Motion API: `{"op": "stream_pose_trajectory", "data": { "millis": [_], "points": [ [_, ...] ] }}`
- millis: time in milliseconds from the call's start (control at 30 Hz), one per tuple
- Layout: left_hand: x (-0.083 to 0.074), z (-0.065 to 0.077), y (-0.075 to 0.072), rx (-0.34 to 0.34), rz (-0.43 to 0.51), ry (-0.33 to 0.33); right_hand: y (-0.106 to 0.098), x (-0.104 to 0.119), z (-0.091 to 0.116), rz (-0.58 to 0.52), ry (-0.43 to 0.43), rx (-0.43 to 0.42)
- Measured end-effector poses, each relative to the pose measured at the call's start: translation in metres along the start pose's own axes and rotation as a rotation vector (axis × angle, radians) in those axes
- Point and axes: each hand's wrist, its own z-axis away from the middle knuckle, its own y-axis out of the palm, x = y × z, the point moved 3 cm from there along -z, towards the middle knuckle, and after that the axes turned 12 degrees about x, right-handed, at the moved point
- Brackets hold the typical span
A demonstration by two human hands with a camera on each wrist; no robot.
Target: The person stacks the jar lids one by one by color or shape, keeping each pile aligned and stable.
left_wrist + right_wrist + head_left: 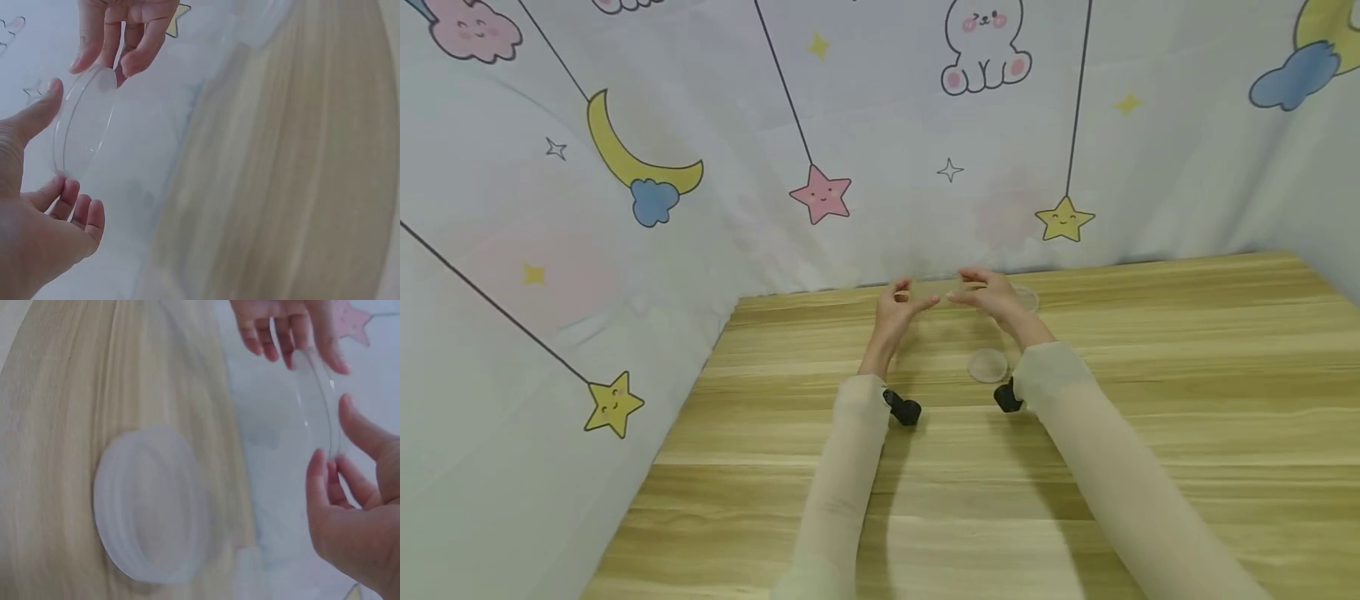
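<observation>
**Clear dish held edge-on between two sets of fingertips**

Standing here, I am watching the person holding a thin, clear round dish up in the air over the far end of the wooden table, close to the patterned cloth backdrop. The left hand is pinching one side of the rim between thumb and fingertips, and the right hand is pinching the opposite side, fingers loosely curled around the edge. Only fingertips are bearing it.

To my eye the grip is looking fragile: the rim is smooth and narrow, so a slight twist or one hand easing off could be letting the dish slip and drop onto the wood. Squeezing harder could be flexing or cracking such thin plastic. A second clear dish is lying flat on the table just below the right wrist, and a falling piece could be striking it.

No brand, label or readable writing is showing anywhere; the cloth is carrying only stars, moons, clouds and a rabbit drawing.
</observation>
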Motion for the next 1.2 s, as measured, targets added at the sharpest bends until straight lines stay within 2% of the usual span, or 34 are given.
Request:
{"op": "stream_pose_trajectory", "data": {
  "millis": [133,267,400,500,633,800,1000,1200],
  "points": [
    [-0.014,0.009,-0.001,0.035,0.000,0.059,-0.006,0.010,0.014,0.037,-0.034,0.012],
    [-0.026,0.023,-0.001,0.086,0.018,0.105,-0.008,0.016,0.029,0.028,-0.061,0.033],
    [-0.034,0.042,-0.005,0.147,0.012,0.154,-0.002,0.020,0.046,0.018,-0.095,0.055],
    [-0.035,0.055,-0.012,0.193,-0.006,0.168,0.006,0.022,0.056,0.057,-0.119,0.064],
    [-0.029,0.068,-0.020,0.241,-0.023,0.161,0.016,0.017,0.063,0.118,-0.136,0.088],
    [-0.016,0.078,-0.028,0.291,-0.044,0.119,0.028,0.003,0.062,0.178,-0.137,0.143],
    [0.002,0.079,-0.033,0.406,-0.090,0.040,0.035,-0.009,0.056,0.257,-0.178,0.206],
    [0.011,0.077,-0.033,0.448,-0.143,0.006,0.038,-0.017,0.055,0.317,-0.179,0.262]
  ]
}}
